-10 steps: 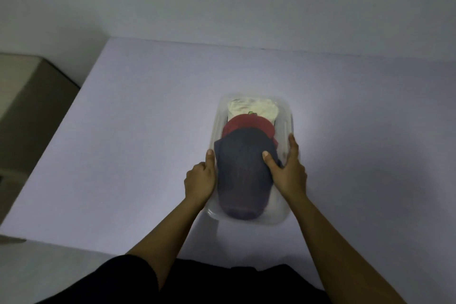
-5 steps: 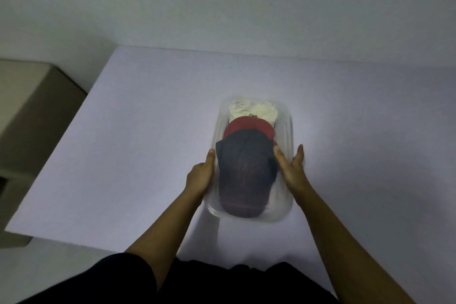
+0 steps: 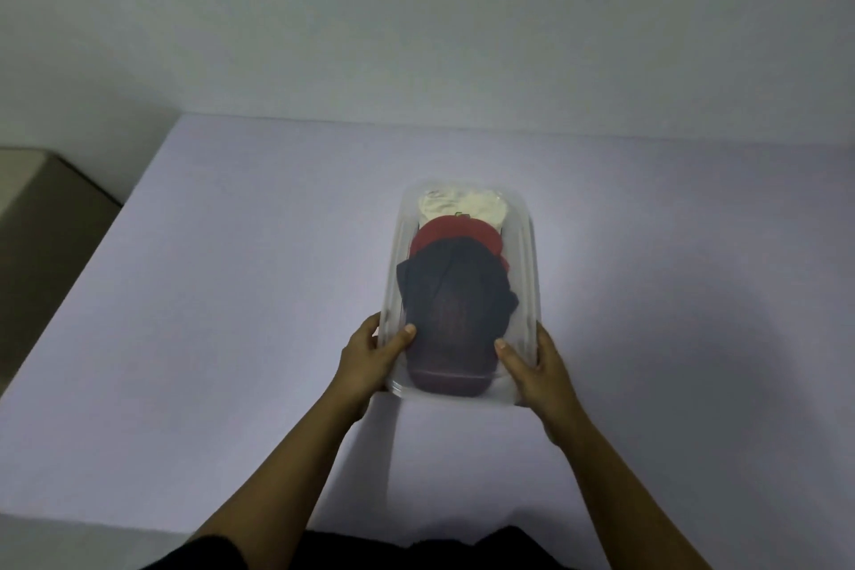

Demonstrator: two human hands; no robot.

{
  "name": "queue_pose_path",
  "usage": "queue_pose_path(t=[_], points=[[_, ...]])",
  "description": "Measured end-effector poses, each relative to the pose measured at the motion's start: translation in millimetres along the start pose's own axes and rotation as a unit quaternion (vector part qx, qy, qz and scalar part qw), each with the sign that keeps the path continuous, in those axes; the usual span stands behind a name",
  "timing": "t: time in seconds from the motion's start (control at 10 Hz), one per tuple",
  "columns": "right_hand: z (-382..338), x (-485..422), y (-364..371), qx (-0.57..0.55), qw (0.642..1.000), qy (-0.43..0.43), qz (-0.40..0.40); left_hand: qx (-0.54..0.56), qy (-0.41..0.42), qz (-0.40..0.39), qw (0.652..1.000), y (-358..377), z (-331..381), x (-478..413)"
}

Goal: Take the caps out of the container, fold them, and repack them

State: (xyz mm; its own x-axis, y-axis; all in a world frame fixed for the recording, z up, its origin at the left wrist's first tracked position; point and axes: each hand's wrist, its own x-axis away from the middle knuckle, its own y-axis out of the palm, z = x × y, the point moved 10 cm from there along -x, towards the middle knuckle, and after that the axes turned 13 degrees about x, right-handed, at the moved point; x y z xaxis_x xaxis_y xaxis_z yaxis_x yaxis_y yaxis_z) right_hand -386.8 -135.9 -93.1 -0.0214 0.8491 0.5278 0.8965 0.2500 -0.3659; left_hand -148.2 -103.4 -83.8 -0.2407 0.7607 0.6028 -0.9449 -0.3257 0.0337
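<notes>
— Well, changed anything in that last second?

— Slid both hands back along the container. Took the thumb of the right hand off the dark cap, pressed a second earlier, and brought that hand down to the near right corner. Drew the left hand back likewise, to the near left corner.

— Clenched on anything?

— Grasped the container itself at both side walls, with thumbs laid on top at the rim and fingers curled round the outside. Held no cap at all.

— And left the caps where?

— Left all three in the container, overlapping in a row: dark cap nearest, red cap half under it, cream cap at the far end. Kept the container on the tabletop, toward the front edge. Could not tell whether tipped up at the near end or lying flat.

— Meant what for the task, then?

— Probably meant a switch from handling the top cap to shifting or steadying the whole container. Judged, with every cap tucked in, either the very start before unpacking or the end after repacking; could not settle which from the look alone. Called next for either pulling the container closer, or letting go and lifting the dark cap out.
</notes>
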Motion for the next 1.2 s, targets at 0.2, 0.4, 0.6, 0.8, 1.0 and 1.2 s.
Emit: queue_pose_path(t=[0.2, 0.4, 0.6, 0.8, 1.0, 1.2], points=[[-42, -60, -55, 0.002, 0.999, -0.032, 0.032, 0.004, 0.027, -0.019, 0.999, 58, 57, -52], [-62, -120, -89, 0.011, 0.999, -0.033, 0.021, 0.007, 0.026, -0.039, 0.999, 99, 91, -102], [-71, -163, -103, 0.024, 0.999, -0.031, 0.020, 0.005, 0.027, -0.024, 0.999, 119, 101, -142], [-70, -193, -110, 0.026, 0.999, -0.018, 0.015, -0.002, 0.030, -0.007, 1.000, 128, 104, -165], [-70, -204, -108, 0.022, 1.000, -0.020, 0.000, -0.012, 0.030, -0.021, 0.999, 132, 113, -172], [-95, -192, -127, 0.128, 0.983, -0.086, 0.099, -0.119, 0.065, 0.018, 0.991, 132, 132, -159]])
